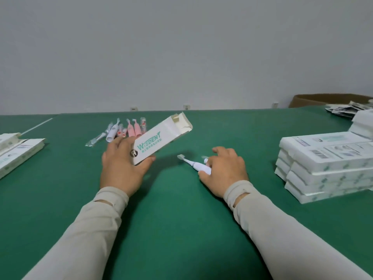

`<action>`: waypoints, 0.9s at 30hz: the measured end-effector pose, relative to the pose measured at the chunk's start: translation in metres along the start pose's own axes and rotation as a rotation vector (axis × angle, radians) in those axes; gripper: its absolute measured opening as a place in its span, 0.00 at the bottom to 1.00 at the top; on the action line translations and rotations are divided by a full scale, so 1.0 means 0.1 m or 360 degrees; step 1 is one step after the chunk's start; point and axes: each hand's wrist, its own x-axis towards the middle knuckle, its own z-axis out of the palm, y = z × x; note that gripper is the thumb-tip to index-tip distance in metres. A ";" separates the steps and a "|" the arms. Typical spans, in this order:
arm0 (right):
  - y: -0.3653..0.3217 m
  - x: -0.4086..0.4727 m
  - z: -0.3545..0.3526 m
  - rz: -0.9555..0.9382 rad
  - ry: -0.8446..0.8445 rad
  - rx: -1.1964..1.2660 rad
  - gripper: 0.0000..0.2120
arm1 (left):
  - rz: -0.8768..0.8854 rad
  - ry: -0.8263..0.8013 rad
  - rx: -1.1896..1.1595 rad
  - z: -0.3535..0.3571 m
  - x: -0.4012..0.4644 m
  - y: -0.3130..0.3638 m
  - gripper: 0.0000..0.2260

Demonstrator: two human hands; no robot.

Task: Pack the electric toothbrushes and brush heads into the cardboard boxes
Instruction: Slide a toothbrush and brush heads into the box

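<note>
So the left hand [121,168] is gripping a white cardboard box [161,139] a bit left of centre frame, fingers wrapped round its near end, and the far end is pointing up and right with its flap hanging open and nothing in it as far as I can see. The right hand [224,168] is curling over a white electric toothbrush [196,164] lying on the green table [181,229] just right of centre, bristle end pointing left toward the box, looks like it's picking it up to slide in. Progress-wise I'd say it's somewhere in the middle: there's a stack of closed boxes [327,164] sitting at the right edge, probably the finished ones, though I can't tell if they're actually filled. Still waiting in the upper left-centre is a loose bunch of pink and white toothbrushes and wrapped brush heads [125,131], and a few open boxes [18,152] are lying at the far left edge.
</note>
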 end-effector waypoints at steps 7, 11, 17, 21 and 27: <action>0.21 -0.02 -0.32 0.0062 0.0807 0.1073 0.09 | 0.0040 0.0004 0.0016 -0.06 -0.07 -0.11 0.27; 0.15 -0.06 -0.42 0.0027 0.0784 0.1955 0.06 | 0.0079 -0.0162 0.0025 0.00 -0.06 -0.12 0.28; 0.14 -0.03 -0.40 0.0151 0.0664 0.2542 0.08 | 0.0070 -0.0193 0.0028 0.04 -0.02 -0.16 0.29; 0.15 -0.03 -0.38 0.0121 0.0643 0.2596 0.09 | 0.0110 -0.0213 -0.0018 0.04 -0.04 -0.17 0.30; 0.18 -0.03 -0.37 0.0048 0.0297 0.2674 0.10 | 0.0190 -0.0201 -0.0064 0.00 -0.05 -0.17 0.31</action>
